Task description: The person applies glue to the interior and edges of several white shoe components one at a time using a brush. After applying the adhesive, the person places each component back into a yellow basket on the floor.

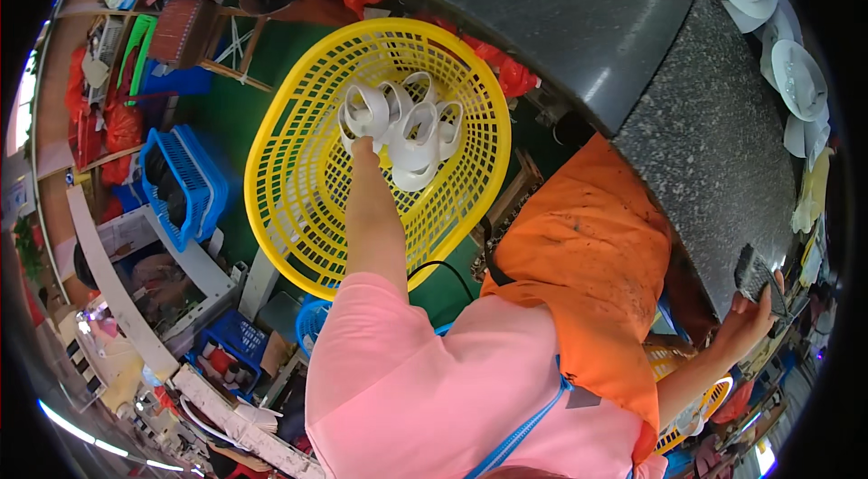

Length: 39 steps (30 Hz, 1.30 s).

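Note:
My left arm reaches into a large yellow plastic basket (264, 208). At its end, my left hand (363, 150) closes on the near edge of a white, hollow, sandal-shaped piece (365, 108); its fingertips are partly hidden. Several similar white pieces (418, 140) with rounded openings lie beside it in the basket. Far off to the right, beyond the end of the stone counter (696, 144), my right hand (749, 323) has its fingers around a small dark grey piece with a mesh-like texture (754, 273). What that piece is, I cannot make out.
A dark, glossy slab (533, 4) lies along the counter's far part. White translucent dish-like pieces (797, 79) line its right edge. Stacked blue crates (185, 189) stand left of the basket on the green floor. An orange apron (588, 235) hangs between me and the counter.

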Each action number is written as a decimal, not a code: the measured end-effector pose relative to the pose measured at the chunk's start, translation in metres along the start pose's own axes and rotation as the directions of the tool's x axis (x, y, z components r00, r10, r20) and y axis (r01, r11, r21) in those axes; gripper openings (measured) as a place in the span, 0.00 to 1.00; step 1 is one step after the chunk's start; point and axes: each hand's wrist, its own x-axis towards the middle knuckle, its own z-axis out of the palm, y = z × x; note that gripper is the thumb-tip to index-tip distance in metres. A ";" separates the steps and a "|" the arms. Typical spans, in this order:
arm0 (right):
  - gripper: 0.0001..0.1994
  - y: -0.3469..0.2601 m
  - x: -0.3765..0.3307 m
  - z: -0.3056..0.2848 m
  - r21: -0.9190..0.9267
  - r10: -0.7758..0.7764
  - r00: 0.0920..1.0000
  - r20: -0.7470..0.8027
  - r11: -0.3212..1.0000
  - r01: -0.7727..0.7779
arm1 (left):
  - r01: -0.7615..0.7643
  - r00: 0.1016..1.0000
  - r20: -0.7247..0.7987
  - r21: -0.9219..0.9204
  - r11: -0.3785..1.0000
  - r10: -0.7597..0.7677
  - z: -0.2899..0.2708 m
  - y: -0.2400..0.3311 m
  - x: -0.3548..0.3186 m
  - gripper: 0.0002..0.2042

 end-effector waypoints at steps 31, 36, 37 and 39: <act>0.15 0.016 -0.046 0.139 -0.047 0.039 0.826 0.562 0.999 -0.015 | -0.132 0.860 0.304 -0.644 0.754 0.410 0.019 0.077 -0.155 0.16; 0.14 0.025 -0.042 0.131 -0.004 0.096 0.831 0.548 0.994 -0.112 | 0.194 0.735 0.584 -0.668 0.719 0.344 0.005 0.073 -0.133 0.21; 0.14 0.028 -0.041 0.129 0.001 0.108 0.837 0.536 0.992 -0.128 | 0.131 0.818 0.474 -0.705 0.697 0.326 0.013 0.070 -0.137 0.22; 0.13 0.031 -0.039 0.125 0.010 0.122 0.843 0.524 0.989 -0.150 | 0.056 0.884 0.352 -0.732 0.679 0.307 0.018 0.068 -0.140 0.23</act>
